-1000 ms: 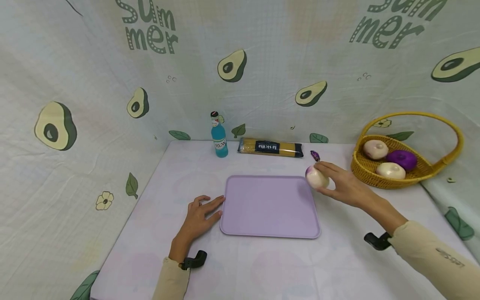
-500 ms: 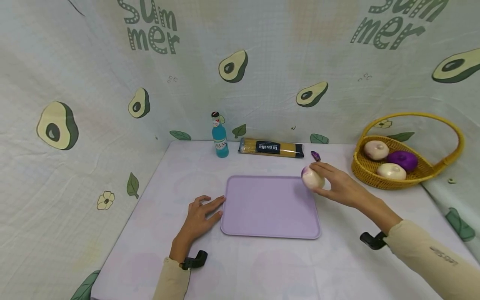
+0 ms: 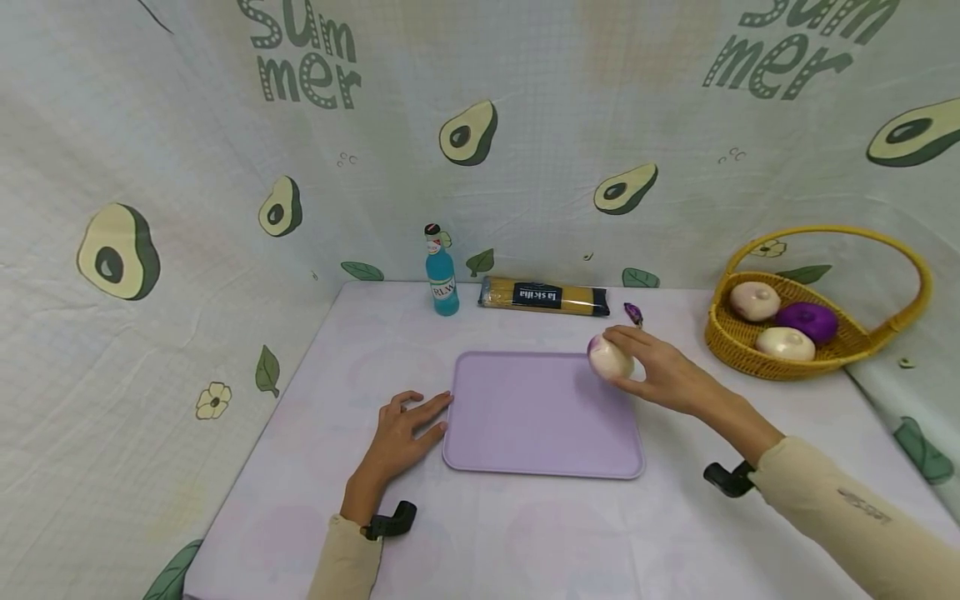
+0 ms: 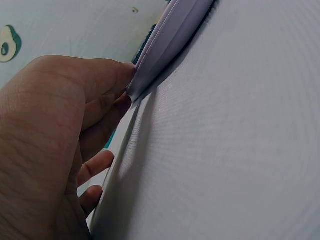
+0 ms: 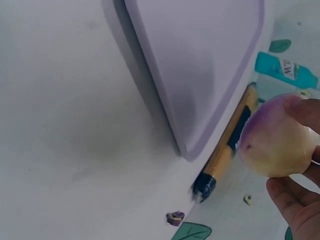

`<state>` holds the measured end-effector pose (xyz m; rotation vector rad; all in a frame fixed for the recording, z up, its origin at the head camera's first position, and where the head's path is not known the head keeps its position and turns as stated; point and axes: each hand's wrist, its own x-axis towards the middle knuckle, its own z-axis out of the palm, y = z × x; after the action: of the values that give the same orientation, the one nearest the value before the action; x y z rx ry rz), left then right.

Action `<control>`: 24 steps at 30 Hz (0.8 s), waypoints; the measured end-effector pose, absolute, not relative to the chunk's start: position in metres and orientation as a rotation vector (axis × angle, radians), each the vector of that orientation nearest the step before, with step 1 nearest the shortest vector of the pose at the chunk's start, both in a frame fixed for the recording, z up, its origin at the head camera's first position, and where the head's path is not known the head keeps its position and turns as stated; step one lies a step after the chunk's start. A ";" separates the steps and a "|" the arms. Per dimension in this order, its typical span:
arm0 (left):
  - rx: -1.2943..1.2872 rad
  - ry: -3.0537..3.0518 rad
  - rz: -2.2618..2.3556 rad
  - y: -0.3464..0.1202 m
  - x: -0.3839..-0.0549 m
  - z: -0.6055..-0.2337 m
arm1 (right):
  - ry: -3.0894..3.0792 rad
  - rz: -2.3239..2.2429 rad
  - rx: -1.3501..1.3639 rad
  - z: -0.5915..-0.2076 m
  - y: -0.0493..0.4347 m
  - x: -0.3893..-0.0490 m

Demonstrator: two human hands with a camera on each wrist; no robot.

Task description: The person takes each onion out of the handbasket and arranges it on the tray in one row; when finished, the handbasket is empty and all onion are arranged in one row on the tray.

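In the head view my right hand (image 3: 667,375) holds a round white-and-purple turnip (image 3: 609,358) above the right back corner of the lilac tray (image 3: 540,417). The right wrist view shows the turnip (image 5: 275,140) gripped between the thumb and fingertips, with its purple side turned toward the tray. At the tray's left edge lies my left hand (image 3: 401,433), its fingers spread and loosely extended. Up close in the left wrist view, that hand's fingertips (image 4: 127,75) touch the tray rim (image 4: 170,45). Nothing rests on the tray.
Behind the tray stand a blue bottle (image 3: 442,279) and a packet of spaghetti (image 3: 498,293). A small purple wrapped piece (image 3: 633,313) lies beyond my right hand. On the right, a yellow wicker basket (image 3: 738,350) with a tall handle holds two pale round vegetables and a purple one.
My right hand has moved left with the turnip, from beside the tray's right edge to over its back right corner. The left hand has stayed at the tray's left edge.
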<state>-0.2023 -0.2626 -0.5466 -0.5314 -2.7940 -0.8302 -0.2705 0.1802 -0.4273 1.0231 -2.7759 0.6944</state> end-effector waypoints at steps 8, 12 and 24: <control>-0.525 -2.796 -0.837 -0.262 -0.203 -0.546 | -2.787 0.699 1.059 -0.427 0.166 -0.272; -0.516 -2.789 -0.836 -0.263 -0.206 -0.545 | -2.745 0.706 1.104 -0.424 0.158 -0.273; -0.537 -2.759 -0.814 -0.263 -0.203 -0.550 | -2.731 0.712 1.179 -0.426 0.134 -0.274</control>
<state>-0.2029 -0.2633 -0.5503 -0.5371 -2.7586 -0.8136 -0.2739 0.1340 -0.4265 1.1791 -2.7308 0.7116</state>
